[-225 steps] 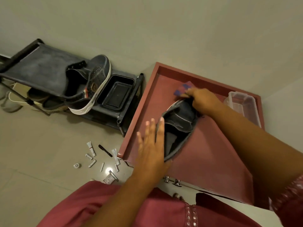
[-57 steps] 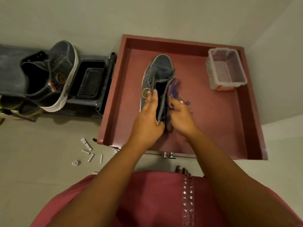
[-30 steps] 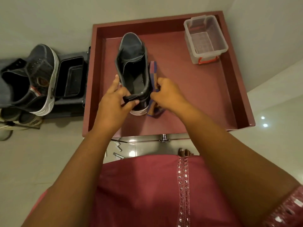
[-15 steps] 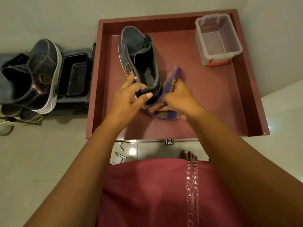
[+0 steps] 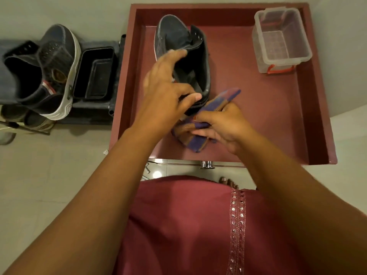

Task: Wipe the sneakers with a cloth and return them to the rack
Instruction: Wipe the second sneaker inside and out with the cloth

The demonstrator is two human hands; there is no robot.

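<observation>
Your left hand (image 5: 166,92) grips the sneaker (image 5: 184,60) heel, toe pointing away; right hand (image 5: 224,124) clutches the cloth (image 5: 198,124) just beside it

**No readable text**

Nothing can be read. The sneaker on the rack (image 5: 57,72), well left of the left hand's grip (image 5: 168,92), carries a round emblem on its side, too blurred to make out any lettering. The sneaker (image 5: 178,40) under that grip shows no legible mark, nor does the cloth (image 5: 198,124) in the right hand (image 5: 228,124).
</observation>
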